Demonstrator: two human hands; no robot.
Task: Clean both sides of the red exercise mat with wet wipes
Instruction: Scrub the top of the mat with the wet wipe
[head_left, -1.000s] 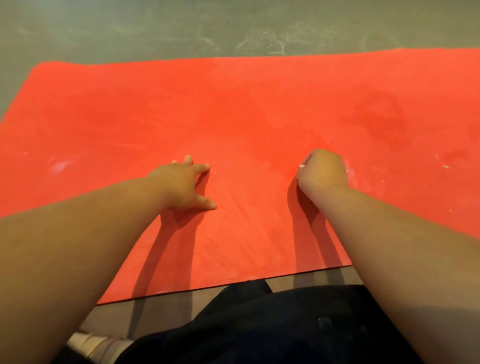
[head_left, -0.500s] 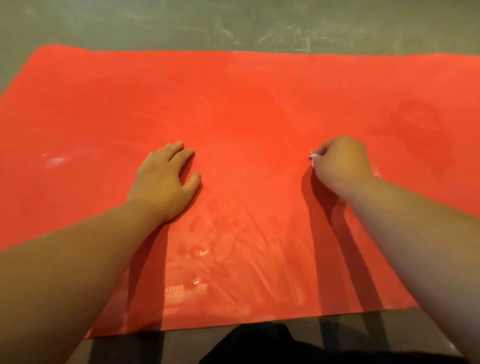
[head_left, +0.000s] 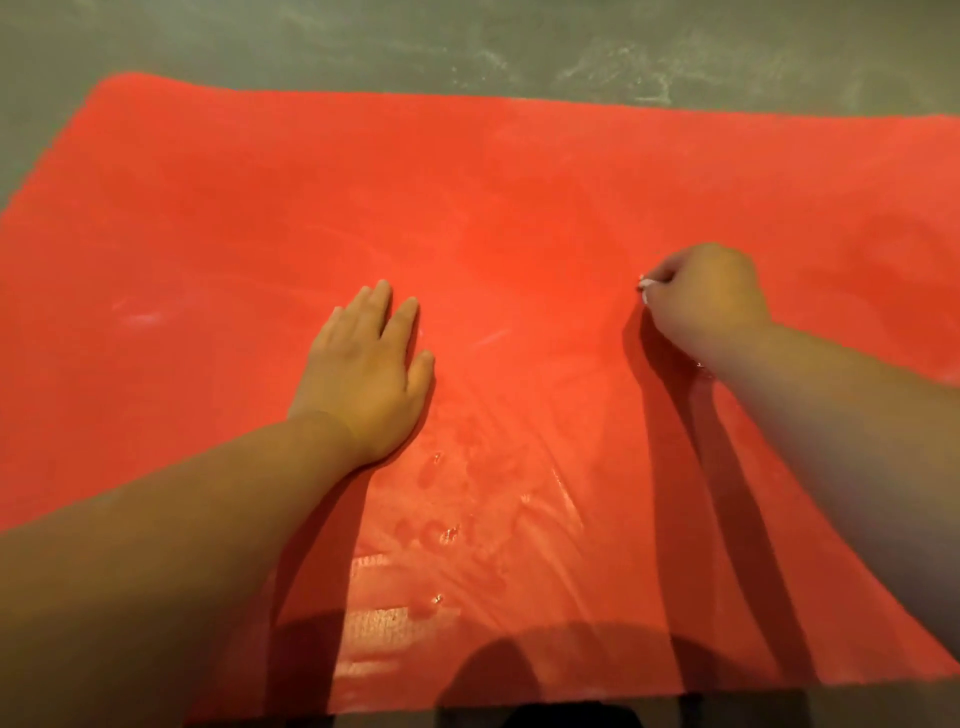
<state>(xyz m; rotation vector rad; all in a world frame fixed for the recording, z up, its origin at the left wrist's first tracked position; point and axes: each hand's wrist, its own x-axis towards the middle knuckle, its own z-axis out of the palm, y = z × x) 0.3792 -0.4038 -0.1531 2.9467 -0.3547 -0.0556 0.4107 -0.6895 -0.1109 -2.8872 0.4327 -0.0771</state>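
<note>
The red exercise mat (head_left: 519, 208) lies flat on the floor and fills most of the head view. My left hand (head_left: 366, 371) rests palm down on its middle, fingers straight and together. To the right, my right hand (head_left: 706, 301) is curled into a fist on the mat, gripping a wet wipe (head_left: 645, 284); only a small white bit shows at the fingertips. Wet, shiny streaks and droplets cover the mat's near part between my arms.
Grey-green floor (head_left: 467, 47) with pale scuff marks runs beyond the mat's far edge. A whitish smear (head_left: 140, 317) sits on the mat at the left. The mat's near edge (head_left: 519, 701) lies close to my body, with shadows across it.
Both hands have slid farther out across the mat, away from me. My left hand has flattened with its fingers straight. More wet streaks show behind the hands.
</note>
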